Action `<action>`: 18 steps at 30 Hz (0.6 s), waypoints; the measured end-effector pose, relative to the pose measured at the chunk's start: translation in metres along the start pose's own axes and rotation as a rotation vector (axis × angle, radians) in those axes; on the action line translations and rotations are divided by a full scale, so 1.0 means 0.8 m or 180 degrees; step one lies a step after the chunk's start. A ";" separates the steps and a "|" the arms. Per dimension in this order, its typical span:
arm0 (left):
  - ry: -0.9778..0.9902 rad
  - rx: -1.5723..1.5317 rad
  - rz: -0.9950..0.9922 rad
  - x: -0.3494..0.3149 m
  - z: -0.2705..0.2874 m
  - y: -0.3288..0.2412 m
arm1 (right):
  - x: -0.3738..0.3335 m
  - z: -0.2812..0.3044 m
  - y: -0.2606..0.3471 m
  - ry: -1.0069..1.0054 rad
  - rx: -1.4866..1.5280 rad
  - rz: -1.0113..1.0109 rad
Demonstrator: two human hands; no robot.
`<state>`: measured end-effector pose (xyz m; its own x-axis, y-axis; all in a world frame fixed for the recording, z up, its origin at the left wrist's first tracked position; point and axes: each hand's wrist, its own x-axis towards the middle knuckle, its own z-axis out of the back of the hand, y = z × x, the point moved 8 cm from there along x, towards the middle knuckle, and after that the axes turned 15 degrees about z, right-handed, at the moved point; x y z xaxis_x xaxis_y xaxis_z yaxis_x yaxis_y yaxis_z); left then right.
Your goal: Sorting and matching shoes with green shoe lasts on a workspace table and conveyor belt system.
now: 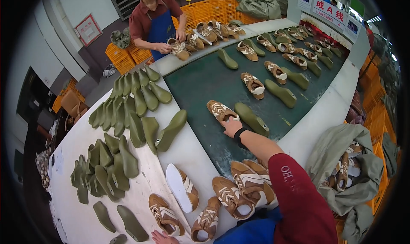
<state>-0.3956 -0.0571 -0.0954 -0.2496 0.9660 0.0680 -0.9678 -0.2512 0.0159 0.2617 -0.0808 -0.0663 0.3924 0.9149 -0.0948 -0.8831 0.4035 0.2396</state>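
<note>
My right hand (232, 127), with a black band at the wrist, reaches over the green belt. Its fingers grip the heel opening of a brown and cream sneaker (220, 110). Right beside that sneaker lies a green shoe last (251, 118). My left hand (164, 238) shows only in part at the bottom edge, fingers stretched out against the white table. Just above it rests another brown sneaker (165, 214). More sneakers (239, 190) are grouped close to my body, and one (183, 187) lies on its side with its white sole showing.
Several green shoe lasts (119, 107) cover the white table (147, 171) on the left. Sneakers and lasts line the belt (192, 99). A co-worker in a blue apron (161, 32) handles sneakers across it. At right, a grey-green sack (363, 158) holds more shoes near orange crates (376, 90).
</note>
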 end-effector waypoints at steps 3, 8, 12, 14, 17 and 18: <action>-0.0094 -0.0010 0.0031 0.005 -0.008 0.007 | 0.033 -0.005 -0.008 -0.0149 -0.0166 -0.0120; 0.0053 -0.0639 0.0250 0.009 -0.015 0.003 | 0.055 0.023 -0.012 -0.0982 0.0567 0.0756; -0.0125 -0.0626 0.0361 0.019 -0.005 0.017 | 0.006 0.090 -0.050 -0.0735 -0.0691 -0.0490; -0.0097 -0.0652 0.0448 0.020 0.006 0.009 | -0.017 0.047 -0.143 -0.0026 -0.0439 -0.0731; -0.0183 -0.0691 0.0372 0.024 0.011 0.000 | -0.056 -0.034 -0.224 0.0514 0.0103 -0.0626; -0.0213 -0.0667 0.0427 0.022 0.015 0.007 | -0.067 -0.016 -0.197 0.0259 0.0163 -0.0753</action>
<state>-0.4049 -0.0421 -0.0825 -0.3801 0.9169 0.1216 -0.9136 -0.3517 -0.2043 0.3763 -0.1930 -0.1108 0.5628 0.7937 -0.2310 -0.7540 0.6074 0.2499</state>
